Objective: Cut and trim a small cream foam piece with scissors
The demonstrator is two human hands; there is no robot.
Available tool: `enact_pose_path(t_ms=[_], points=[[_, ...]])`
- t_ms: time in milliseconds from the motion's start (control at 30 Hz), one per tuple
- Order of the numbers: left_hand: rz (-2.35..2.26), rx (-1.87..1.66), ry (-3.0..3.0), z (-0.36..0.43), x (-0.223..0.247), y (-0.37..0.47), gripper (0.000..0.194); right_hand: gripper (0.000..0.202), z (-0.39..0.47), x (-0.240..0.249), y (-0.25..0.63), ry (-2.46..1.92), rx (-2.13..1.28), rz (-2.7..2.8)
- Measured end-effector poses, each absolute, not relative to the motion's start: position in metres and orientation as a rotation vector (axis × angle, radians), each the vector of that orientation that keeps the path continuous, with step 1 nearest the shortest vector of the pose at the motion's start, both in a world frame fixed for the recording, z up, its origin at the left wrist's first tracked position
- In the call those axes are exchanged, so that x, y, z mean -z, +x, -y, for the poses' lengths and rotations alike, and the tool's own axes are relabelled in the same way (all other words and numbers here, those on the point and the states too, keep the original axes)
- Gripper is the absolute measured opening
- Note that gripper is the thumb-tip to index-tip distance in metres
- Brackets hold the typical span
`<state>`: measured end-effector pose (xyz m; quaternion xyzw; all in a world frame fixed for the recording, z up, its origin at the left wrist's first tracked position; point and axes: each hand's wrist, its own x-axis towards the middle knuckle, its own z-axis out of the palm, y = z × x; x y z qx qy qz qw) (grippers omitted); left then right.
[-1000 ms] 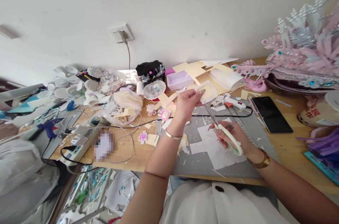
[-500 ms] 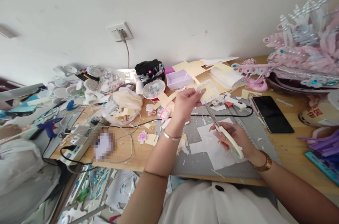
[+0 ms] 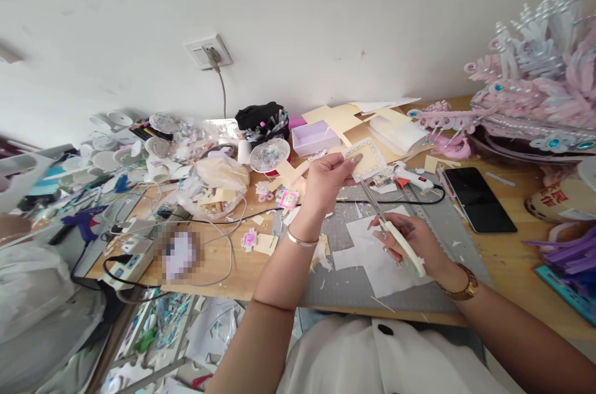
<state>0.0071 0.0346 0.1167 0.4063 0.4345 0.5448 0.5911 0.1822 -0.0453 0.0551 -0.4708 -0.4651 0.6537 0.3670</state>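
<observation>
Between thumb and fingers, my left hand (image 3: 331,174) pinches a small square of paper (image 3: 371,158) with a pale yellow middle, a scalloped outline and a white margin. My right hand (image 3: 412,242) is wrapped round the white handles of a pair of scissors (image 3: 403,246). Their metal blades point up and away, with the tips at the lower edge of the paper square. How far the blades are apart I cannot make out. Under my right hand a white cross-shaped paper (image 3: 372,264) lies on the grey cutting mat (image 3: 326,291).
A white glue gun (image 3: 414,179) lies behind the scissors, its black cable crossing the table. A black phone (image 3: 484,200) rests at the right, below pink beaded crowns (image 3: 535,96). A lilac box (image 3: 316,137) stands at the back. A power strip (image 3: 133,260) and a co-worker's sleeve (image 3: 37,288) are left.
The paper square has tilted very slightly in my left hand. Both hands and the scissors stay almost in place; the view has shifted a little.
</observation>
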Motion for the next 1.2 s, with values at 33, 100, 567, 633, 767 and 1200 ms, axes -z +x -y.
enact_pose_path(t_ms=[33, 100, 567, 633, 767, 1200], points=[[-1.016, -1.268, 0.944, -0.034, -0.117, 0.007, 0.047, 0.039, 0.045, -0.056, 0.182, -1.203, -1.672, 1.2], [-1.019, -1.265, 0.948, -0.034, -0.117, 0.007, 0.046, 0.04, 0.045, -0.057, 0.181, -1.196, -1.662, 1.201], [-1.006, -1.261, 0.945, -0.036, -0.115, 0.007, 0.048, 0.041, 0.045, -0.057, 0.182, -1.234, -1.667, 1.209], [-0.995, -1.277, 0.933, -0.037, -0.115, 0.007, 0.049, 0.042, 0.046, -0.059, 0.182, -1.218, -1.648, 1.223], [-1.016, -1.287, 0.936, -0.038, -0.114, 0.006, 0.047, 0.04, 0.046, -0.064, 0.179, -1.21, -1.597, 1.225], [-1.038, -1.26, 1.012, -0.035, -0.112, 0.007, 0.052, 0.041, 0.044, -0.053, 0.182, -1.233, -1.542, 1.217]])
